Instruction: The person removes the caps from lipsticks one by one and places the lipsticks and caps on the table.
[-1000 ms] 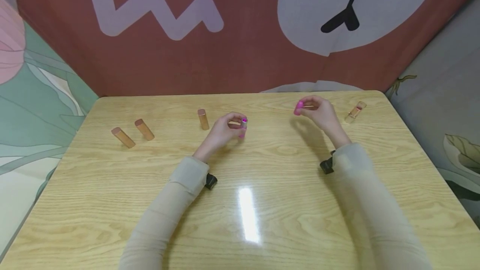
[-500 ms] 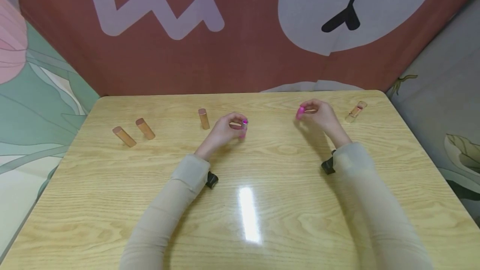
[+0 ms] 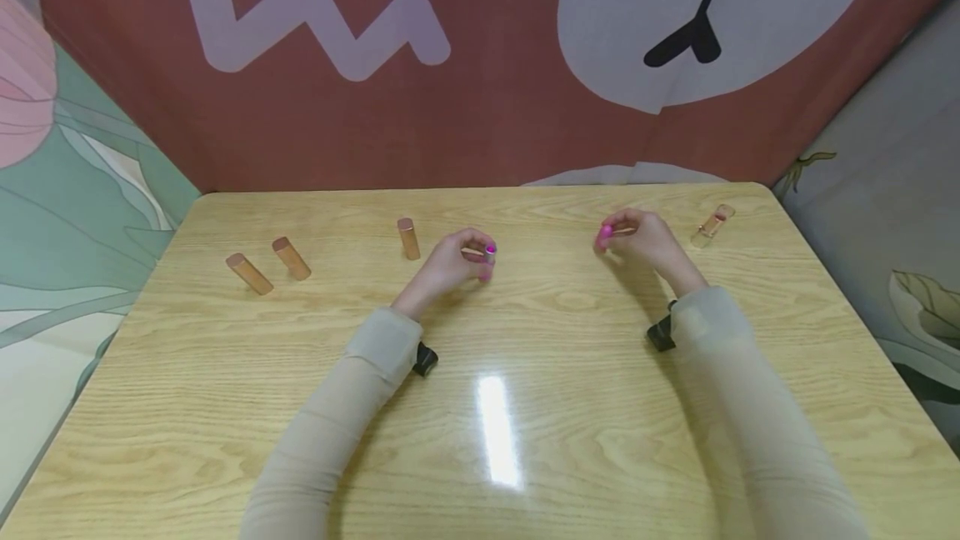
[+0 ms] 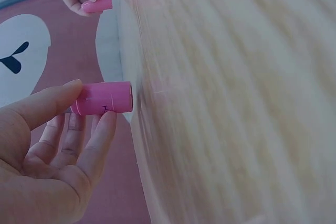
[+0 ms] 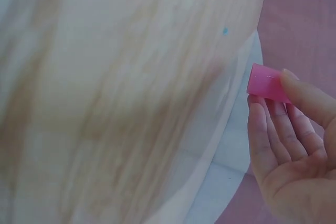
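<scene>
My left hand (image 3: 454, 260) pinches an uncapped pink lipstick (image 4: 107, 98) between thumb and fingers. In the head view its magenta tip points up above a silvery collar, and its pink base is low over the table. My right hand (image 3: 647, 242) pinches a pink lipstick cap (image 5: 266, 82) from the sides, its end close over the tabletop. The hands are well apart, left hand near the middle, right hand toward the back right. Nearest the left hand, an orange-gold lipstick tube (image 3: 408, 238) stands upright. A clear-cased lipstick (image 3: 712, 226) is just right of the right hand.
Two more orange-gold tubes, a left one (image 3: 250, 274) and a right one (image 3: 291, 258), stand on the left part of the wooden table (image 3: 570, 407). A red printed cloth (image 3: 495, 123) hangs along the back edge.
My right hand has come down toward the tabletop with the pink cap, shifting slightly right. The left hand and its lipstick have stayed nearly in place, dipping a little.
</scene>
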The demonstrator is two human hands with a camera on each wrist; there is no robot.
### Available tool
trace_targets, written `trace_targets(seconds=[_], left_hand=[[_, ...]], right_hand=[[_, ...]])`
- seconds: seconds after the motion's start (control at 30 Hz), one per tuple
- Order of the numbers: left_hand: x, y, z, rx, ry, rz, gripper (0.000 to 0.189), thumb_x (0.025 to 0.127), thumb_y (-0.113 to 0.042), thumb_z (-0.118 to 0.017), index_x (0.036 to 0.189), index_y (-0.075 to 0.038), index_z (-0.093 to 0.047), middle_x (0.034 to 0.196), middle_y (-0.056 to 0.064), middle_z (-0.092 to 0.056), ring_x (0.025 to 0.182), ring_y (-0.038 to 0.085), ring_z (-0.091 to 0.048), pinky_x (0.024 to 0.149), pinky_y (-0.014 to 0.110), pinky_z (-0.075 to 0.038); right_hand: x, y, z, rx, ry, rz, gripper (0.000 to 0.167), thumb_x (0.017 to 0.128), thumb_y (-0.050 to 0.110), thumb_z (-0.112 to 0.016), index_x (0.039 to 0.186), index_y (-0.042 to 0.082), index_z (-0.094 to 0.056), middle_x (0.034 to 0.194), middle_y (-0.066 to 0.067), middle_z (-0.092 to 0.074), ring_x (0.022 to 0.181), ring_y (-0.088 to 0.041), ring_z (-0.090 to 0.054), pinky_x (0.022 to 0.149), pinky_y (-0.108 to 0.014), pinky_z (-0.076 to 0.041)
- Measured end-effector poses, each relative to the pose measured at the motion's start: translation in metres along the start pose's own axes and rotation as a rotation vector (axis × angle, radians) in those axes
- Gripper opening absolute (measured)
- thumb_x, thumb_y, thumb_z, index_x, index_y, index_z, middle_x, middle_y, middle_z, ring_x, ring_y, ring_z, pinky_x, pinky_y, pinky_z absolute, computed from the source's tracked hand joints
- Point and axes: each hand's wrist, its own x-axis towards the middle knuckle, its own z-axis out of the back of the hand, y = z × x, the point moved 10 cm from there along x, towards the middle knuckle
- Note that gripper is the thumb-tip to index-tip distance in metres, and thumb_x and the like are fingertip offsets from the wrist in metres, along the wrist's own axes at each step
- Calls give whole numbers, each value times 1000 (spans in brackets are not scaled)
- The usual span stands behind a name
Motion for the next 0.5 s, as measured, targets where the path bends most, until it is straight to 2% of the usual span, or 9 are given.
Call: trace_targets(seconds=[0.1,0.2,0.37,0.5], left_hand=[[0,1,-1,7,2,-1,30,83,7,-66,112,2,-58,112,19,-62,105,31,-65,81,30,-58],[0,1,-1,5,4,-4,28,83,8,-65,110,2,-58,109,18,-62,103,31,-65,81,32,-58],[0,1,-2,-4,7,-5,28,83,10,-64,109,4,-58,106,19,-63,100,31,-66,81,33,-59],[0,1,-2,-1,8,-2,28,83,10,-64,109,4,-58,105,19,-63,99,30,-66,81,32,-58]], right_hand=[[0,-2,-1,-8,6,-3,33,90,12,-65,118,-4,-57,122,-26,-60,111,-32,-61,77,-11,-45],[1,-3,-1,-3,10,-10,32,89,11,-66,116,-4,-58,121,-27,-61,103,-22,-61,72,-7,-43],[2,-6,-3,27,26,-16,32,89,9,-66,116,-6,-57,120,-27,-60,87,-1,-57,70,-8,-47],[3,-7,-5,44,34,-13,31,89,8,-66,114,-6,-56,119,-27,-61,79,6,-54,70,-9,-49]])
